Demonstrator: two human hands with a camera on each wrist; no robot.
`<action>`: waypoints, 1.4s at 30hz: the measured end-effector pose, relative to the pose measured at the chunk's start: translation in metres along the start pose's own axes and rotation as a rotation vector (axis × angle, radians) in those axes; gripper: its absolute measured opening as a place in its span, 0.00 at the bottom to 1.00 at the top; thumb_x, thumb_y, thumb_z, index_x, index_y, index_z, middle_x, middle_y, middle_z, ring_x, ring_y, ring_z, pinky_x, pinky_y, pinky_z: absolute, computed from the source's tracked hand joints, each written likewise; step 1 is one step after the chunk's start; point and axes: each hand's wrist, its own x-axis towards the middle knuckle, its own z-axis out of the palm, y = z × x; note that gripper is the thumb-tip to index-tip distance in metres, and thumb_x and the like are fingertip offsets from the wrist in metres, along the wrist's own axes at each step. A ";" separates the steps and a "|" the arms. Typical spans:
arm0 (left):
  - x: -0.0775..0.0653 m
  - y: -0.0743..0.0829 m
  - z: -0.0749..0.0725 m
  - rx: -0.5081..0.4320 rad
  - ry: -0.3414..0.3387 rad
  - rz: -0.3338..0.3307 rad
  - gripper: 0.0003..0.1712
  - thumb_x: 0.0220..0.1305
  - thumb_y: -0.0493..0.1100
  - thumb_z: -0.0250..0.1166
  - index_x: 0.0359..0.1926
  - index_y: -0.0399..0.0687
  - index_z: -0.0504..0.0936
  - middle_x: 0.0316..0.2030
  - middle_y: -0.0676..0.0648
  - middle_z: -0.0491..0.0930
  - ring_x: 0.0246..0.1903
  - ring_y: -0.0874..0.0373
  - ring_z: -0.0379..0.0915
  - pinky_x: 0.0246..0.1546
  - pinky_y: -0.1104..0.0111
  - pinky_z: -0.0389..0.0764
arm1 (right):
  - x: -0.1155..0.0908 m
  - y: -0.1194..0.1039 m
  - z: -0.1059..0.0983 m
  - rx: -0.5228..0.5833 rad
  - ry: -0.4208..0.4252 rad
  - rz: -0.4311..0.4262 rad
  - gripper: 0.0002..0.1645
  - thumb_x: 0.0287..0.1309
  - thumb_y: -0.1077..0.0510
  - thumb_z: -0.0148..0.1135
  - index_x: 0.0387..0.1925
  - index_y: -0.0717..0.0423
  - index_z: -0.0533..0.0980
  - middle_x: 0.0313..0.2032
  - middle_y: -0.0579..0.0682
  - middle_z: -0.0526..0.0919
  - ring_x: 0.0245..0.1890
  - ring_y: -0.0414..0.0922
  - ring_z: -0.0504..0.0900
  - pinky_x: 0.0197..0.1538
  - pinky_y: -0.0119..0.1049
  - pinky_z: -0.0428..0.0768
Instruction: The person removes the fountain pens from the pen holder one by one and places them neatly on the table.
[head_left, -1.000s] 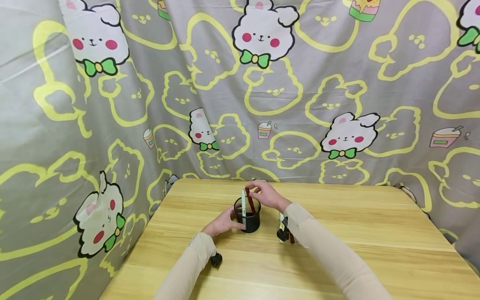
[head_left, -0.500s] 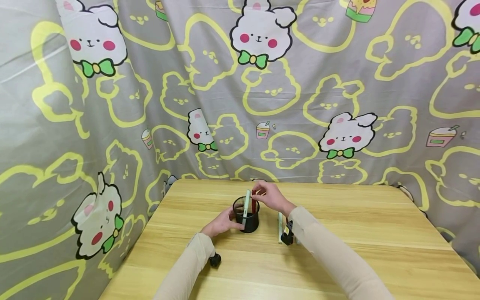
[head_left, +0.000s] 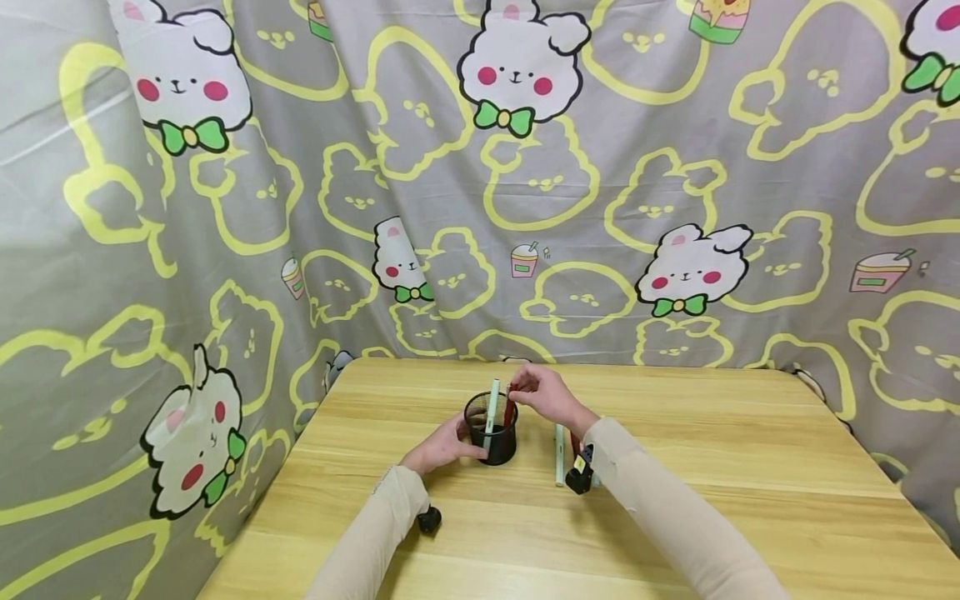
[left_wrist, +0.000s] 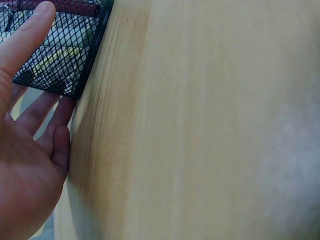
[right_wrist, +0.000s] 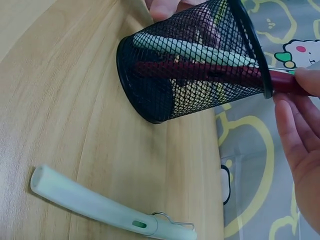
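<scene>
My left hand (head_left: 442, 447) holds a black mesh pen cup (head_left: 498, 452) upright on the table, thumb on the near side and fingers round the left side. In the right wrist view a dark red pen (right_wrist: 200, 71) stands inside the cup, its upper end past the rim. My right hand (head_left: 551, 395) pinches that upper end between thumb and fingers. A pale green pen (head_left: 492, 406) leans in the cup beside the red one. In the left wrist view the thumb (left_wrist: 30, 37) lies across the mesh.
Right of the cup, a second pale green pen (head_left: 559, 458) with a metal clip lies on the wooden table (head_left: 712, 467). Another red pen (head_left: 575, 442) lies near it, partly hidden by the right wrist camera (head_left: 579, 479). A patterned curtain (head_left: 570, 192) hangs behind the table.
The red pen has shifted right and lower in the cup, with the right hand moving along. The pale green pen now leans more. My left hand stays on the cup.
</scene>
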 end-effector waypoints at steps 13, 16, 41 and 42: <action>-0.003 0.003 0.000 -0.007 0.006 0.011 0.42 0.53 0.33 0.71 0.68 0.47 0.63 0.62 0.42 0.67 0.59 0.48 0.66 0.60 0.54 0.62 | -0.007 -0.023 -0.014 0.109 0.053 0.028 0.09 0.58 0.62 0.64 0.40 0.61 0.75 0.38 0.54 0.81 0.39 0.49 0.81 0.42 0.42 0.78; -0.003 0.002 0.000 0.002 0.012 0.001 0.43 0.52 0.34 0.71 0.68 0.47 0.63 0.62 0.42 0.67 0.59 0.47 0.65 0.60 0.53 0.62 | -0.008 -0.026 -0.019 0.142 0.080 0.022 0.09 0.58 0.63 0.64 0.39 0.61 0.76 0.38 0.53 0.82 0.38 0.48 0.81 0.41 0.43 0.78; -0.013 0.027 0.002 0.010 0.019 -0.001 0.41 0.52 0.29 0.69 0.67 0.37 0.62 0.59 0.35 0.69 0.56 0.45 0.68 0.57 0.53 0.65 | -0.029 -0.020 -0.074 0.500 0.339 0.006 0.21 0.56 0.65 0.65 0.46 0.76 0.69 0.32 0.52 0.81 0.31 0.39 0.80 0.39 0.35 0.80; -0.013 0.026 0.002 0.009 0.021 -0.003 0.41 0.52 0.29 0.69 0.67 0.37 0.62 0.59 0.35 0.69 0.56 0.45 0.68 0.57 0.53 0.65 | -0.031 -0.018 -0.076 0.504 0.344 0.008 0.22 0.56 0.65 0.65 0.46 0.77 0.69 0.32 0.52 0.81 0.30 0.39 0.80 0.39 0.35 0.80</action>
